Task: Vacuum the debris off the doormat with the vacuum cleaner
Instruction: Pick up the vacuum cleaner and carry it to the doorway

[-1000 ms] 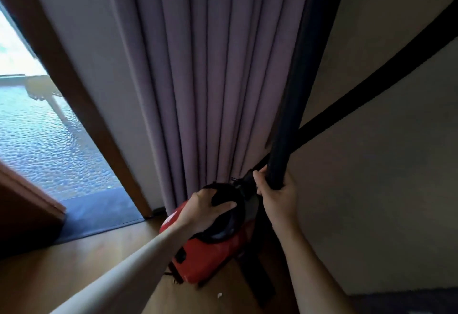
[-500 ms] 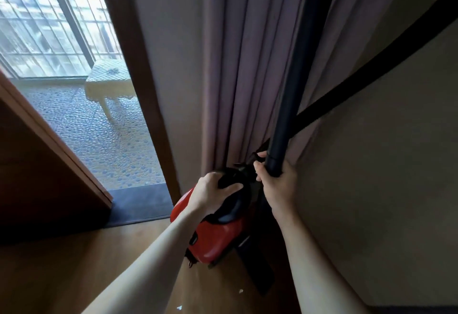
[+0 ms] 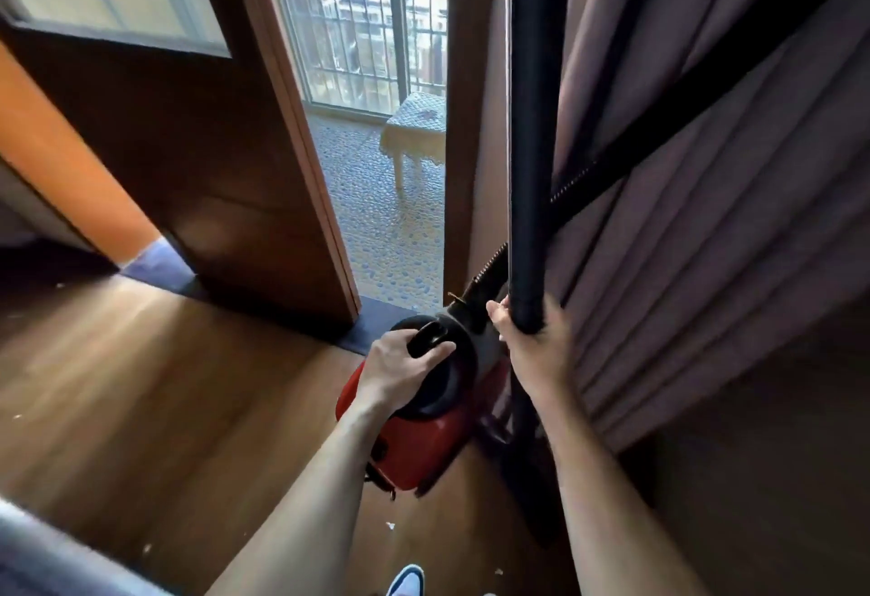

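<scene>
A red vacuum cleaner (image 3: 419,449) with a black top sits on the wooden floor beside the curtain. My left hand (image 3: 400,369) grips its black handle. My right hand (image 3: 536,346) is wrapped around the lower end of the black vacuum tube (image 3: 532,148), which stands upright and runs out of the top of the view. A black hose (image 3: 659,124) slants up to the right behind the tube. A dark mat (image 3: 160,266) lies at the door threshold, partly hidden by the door.
A brown wooden door (image 3: 197,162) stands open on the left. Purple curtains (image 3: 706,242) hang at right. Beyond the opening is a pebbled balcony with a small covered stool (image 3: 416,129). White specks (image 3: 390,525) lie on the floor near my shoe (image 3: 407,581).
The view has swung left, bringing the door and balcony into sight. Both hands keep their holds on the vacuum handle and the tube.
</scene>
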